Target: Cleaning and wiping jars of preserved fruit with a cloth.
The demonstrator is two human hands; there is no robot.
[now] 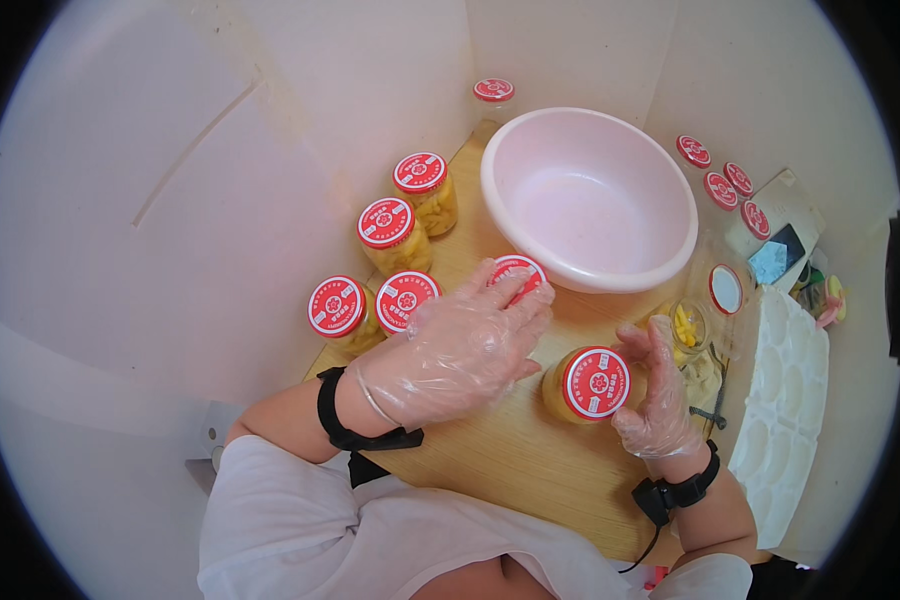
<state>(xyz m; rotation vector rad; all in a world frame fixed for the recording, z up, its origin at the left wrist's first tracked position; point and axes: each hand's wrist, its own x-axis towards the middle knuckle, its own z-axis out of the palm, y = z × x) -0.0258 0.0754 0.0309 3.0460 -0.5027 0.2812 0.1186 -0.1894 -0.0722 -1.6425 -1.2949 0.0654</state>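
My left hand, in a clear plastic glove, lies over a red-lidded glass jar; its fingers rest on the lid and hide part of it. Whether they grip the jar cannot be told. My right hand, gloved too, is spread beside a red-lidded jar of yellow pieces, its thumb close to the lid's edge. Just beyond the right fingers stands an open glass jar with yellow pieces. Several closed, filled jars stand left of my left hand, one partly hidden behind it.
A large pale pink basin stands at the back of the wooden table. Several red-lidded jars stand right of it, near a phone and a loose lid. A white moulded tray lines the right side. Pale walls enclose the table.
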